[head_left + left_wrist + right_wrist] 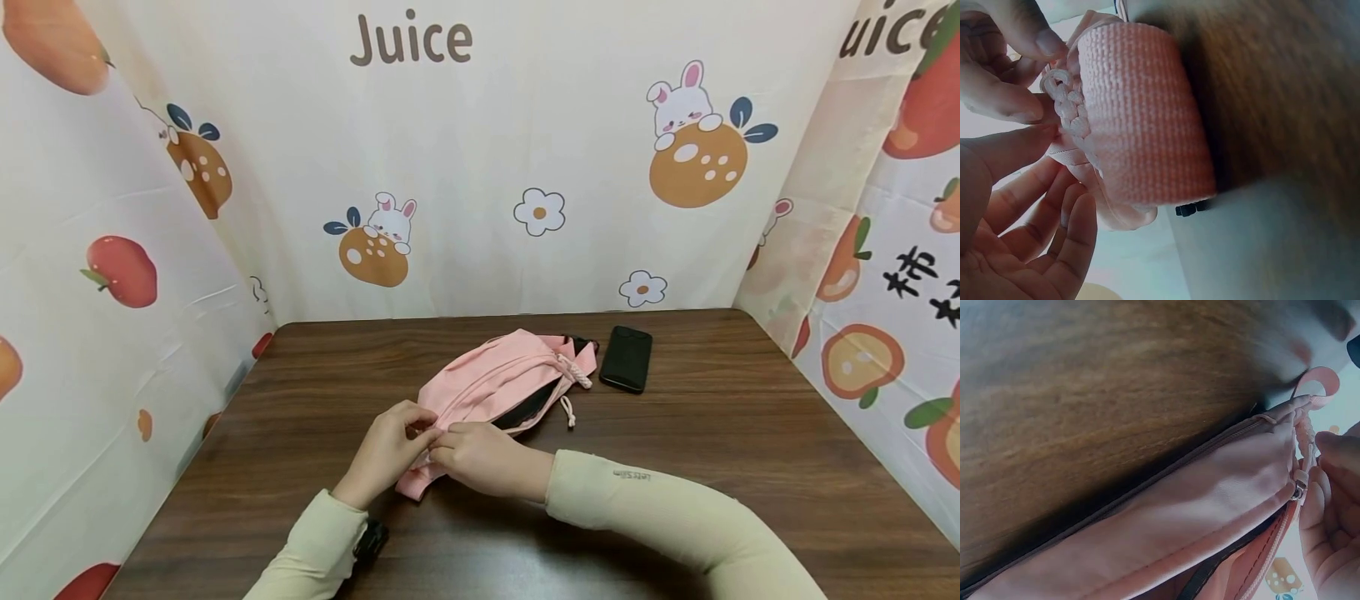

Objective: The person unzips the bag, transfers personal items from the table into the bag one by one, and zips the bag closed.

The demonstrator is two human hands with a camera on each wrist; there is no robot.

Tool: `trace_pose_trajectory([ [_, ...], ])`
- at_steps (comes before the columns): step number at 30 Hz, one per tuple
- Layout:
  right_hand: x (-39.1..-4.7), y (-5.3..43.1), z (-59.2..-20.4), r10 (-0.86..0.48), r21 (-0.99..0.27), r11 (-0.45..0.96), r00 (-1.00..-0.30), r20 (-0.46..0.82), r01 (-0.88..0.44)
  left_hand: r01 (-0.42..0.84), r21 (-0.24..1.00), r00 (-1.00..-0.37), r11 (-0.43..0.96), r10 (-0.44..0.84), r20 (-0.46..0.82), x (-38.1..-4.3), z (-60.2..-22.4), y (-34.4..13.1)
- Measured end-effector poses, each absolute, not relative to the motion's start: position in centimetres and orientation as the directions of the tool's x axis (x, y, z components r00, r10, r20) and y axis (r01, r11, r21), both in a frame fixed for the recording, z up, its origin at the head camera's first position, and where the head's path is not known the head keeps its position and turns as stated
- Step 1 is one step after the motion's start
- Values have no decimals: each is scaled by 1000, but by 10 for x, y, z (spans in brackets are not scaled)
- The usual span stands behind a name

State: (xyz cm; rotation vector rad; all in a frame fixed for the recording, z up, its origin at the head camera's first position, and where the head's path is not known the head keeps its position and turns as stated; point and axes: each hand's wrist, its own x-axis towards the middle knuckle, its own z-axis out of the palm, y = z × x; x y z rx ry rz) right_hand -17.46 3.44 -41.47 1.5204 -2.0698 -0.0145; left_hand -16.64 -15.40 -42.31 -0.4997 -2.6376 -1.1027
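Note:
A pink waist bag (487,379) lies slantwise on the table, its front zip pocket (528,408) gaping to show a dark inside. At the bag's near left end, my left hand (390,446) and right hand (480,454) meet fingertip to fingertip. Up close in the left wrist view, both hands pinch a braided cord pull (1071,115) beside the wide woven strap (1141,119). In the right wrist view, a metal zip slider (1298,489) sits where the cord joins the pocket's zip. Part of the cord is hidden behind fingers.
A black phone (627,358) lies just right of the bag's far end. Another braided cord pull (576,371) hangs at that end. The brown wooden table (735,433) meets printed cloth walls (480,150) at its back and sides.

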Motion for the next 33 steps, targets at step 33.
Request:
trace_pose_trajectory([
  [33,-178,45,-409,-872,-3,308,-284,399,-951,383,633,-920,673,221,323,-167,-422,-154],
])
